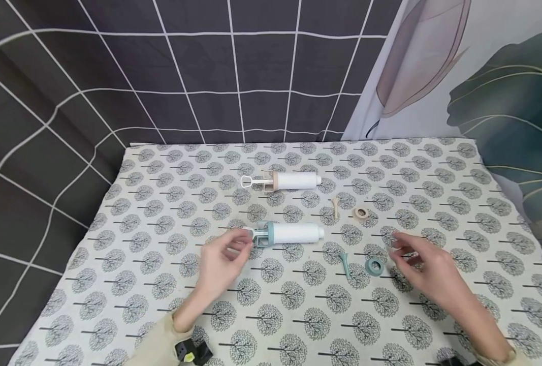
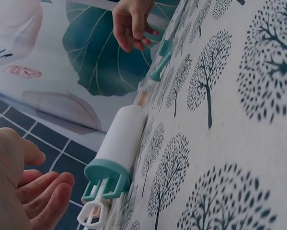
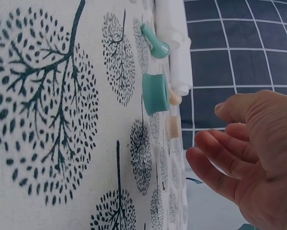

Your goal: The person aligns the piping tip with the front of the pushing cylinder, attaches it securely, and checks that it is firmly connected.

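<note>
Head view: left hand beside the teal syringe on the tabletop, right hand near the teal ring, each grip loosely spread; a careless nudge could roll the syringe.

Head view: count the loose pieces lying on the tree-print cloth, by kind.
White plunger tubes, one teal-trimmed, one beige-trimmed: 2
Small flared pegs, teal and beige: 2
Rings, teal and beige: 2
Total: 6
</note>
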The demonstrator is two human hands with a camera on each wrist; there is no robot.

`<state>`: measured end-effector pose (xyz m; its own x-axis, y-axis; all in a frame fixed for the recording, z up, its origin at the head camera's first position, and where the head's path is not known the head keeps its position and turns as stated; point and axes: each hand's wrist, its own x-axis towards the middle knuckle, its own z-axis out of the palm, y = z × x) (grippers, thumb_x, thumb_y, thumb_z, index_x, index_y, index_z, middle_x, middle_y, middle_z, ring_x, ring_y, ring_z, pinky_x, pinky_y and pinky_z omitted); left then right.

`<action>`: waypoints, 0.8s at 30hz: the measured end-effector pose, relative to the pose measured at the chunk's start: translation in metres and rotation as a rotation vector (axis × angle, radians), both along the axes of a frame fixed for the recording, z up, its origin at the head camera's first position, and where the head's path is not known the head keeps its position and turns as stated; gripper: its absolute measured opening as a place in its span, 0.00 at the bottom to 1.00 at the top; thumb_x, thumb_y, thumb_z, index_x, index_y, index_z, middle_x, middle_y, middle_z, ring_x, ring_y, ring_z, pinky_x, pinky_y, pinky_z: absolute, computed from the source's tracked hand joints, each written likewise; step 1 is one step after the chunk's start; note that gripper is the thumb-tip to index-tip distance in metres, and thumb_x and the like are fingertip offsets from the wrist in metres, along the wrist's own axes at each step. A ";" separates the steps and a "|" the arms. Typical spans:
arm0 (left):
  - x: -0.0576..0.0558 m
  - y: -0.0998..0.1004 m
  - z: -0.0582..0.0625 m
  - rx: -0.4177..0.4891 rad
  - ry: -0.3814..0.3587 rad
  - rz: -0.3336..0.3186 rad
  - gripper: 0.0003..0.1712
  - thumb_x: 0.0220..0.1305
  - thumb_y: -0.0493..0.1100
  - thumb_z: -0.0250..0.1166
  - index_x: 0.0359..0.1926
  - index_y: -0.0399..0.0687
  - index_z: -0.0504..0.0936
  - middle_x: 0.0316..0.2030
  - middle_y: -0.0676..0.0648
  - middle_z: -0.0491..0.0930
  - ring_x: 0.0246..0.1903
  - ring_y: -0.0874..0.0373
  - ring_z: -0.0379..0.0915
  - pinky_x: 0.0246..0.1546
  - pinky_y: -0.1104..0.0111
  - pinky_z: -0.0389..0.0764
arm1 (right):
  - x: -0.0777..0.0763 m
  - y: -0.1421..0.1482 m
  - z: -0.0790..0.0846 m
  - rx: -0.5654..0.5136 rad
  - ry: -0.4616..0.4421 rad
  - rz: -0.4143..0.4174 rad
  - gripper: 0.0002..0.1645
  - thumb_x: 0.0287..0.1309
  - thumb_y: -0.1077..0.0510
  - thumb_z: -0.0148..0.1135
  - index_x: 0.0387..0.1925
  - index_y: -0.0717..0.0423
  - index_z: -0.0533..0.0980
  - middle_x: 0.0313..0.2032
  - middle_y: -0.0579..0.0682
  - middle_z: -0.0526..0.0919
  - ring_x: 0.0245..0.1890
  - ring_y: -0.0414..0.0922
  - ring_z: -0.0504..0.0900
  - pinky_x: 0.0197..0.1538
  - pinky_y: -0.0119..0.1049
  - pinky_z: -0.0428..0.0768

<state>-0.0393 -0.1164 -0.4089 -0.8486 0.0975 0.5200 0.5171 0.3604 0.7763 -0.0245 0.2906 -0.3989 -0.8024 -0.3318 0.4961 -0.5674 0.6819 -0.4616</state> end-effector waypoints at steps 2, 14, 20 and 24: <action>0.002 0.004 0.000 0.009 0.011 -0.013 0.14 0.52 0.22 0.69 0.42 0.30 0.83 0.33 0.39 0.86 0.24 0.53 0.83 0.23 0.72 0.82 | 0.000 0.001 -0.001 -0.011 -0.007 0.006 0.35 0.32 0.78 0.75 0.50 0.71 0.78 0.36 0.57 0.85 0.29 0.42 0.84 0.32 0.22 0.79; 0.008 0.018 0.003 0.015 -0.014 -0.061 0.14 0.54 0.22 0.67 0.43 0.28 0.82 0.34 0.38 0.86 0.25 0.54 0.83 0.22 0.73 0.82 | 0.005 0.000 -0.001 -0.076 -0.068 0.033 0.36 0.30 0.80 0.73 0.50 0.71 0.77 0.37 0.57 0.83 0.34 0.38 0.81 0.35 0.21 0.79; 0.009 0.029 0.003 0.038 -0.063 -0.100 0.13 0.55 0.22 0.67 0.43 0.27 0.81 0.34 0.37 0.85 0.25 0.53 0.84 0.22 0.72 0.82 | 0.007 -0.001 -0.002 -0.104 -0.074 0.048 0.37 0.29 0.81 0.73 0.51 0.72 0.76 0.35 0.56 0.83 0.33 0.37 0.81 0.34 0.21 0.79; 0.011 0.036 0.001 0.032 -0.110 -0.088 0.13 0.54 0.23 0.68 0.42 0.30 0.82 0.33 0.40 0.86 0.24 0.55 0.83 0.23 0.72 0.82 | 0.008 -0.002 -0.004 -0.121 -0.091 0.060 0.38 0.30 0.81 0.73 0.52 0.71 0.76 0.33 0.55 0.83 0.32 0.35 0.81 0.33 0.22 0.79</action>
